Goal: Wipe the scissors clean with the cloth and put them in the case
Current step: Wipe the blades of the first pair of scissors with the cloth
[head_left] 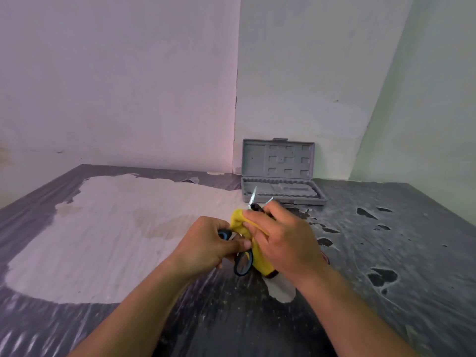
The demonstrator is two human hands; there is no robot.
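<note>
Wiping is the step in hand: the left hand grips the scissors by their black-and-blue handle loops, fingers curled round them, while the right hand pinches the yellow cloth around the blades near the pivot. The blades are spread, and their two tips stick out beyond the right hand's fingers, pointing toward the grey case. That case stands open at the far edge of the table, lid propped against the wall, well apart from both hands. Next, I judge, the cloth should slide out along each blade to its tip; then the scissors need closing before going into the case's tray.
</note>
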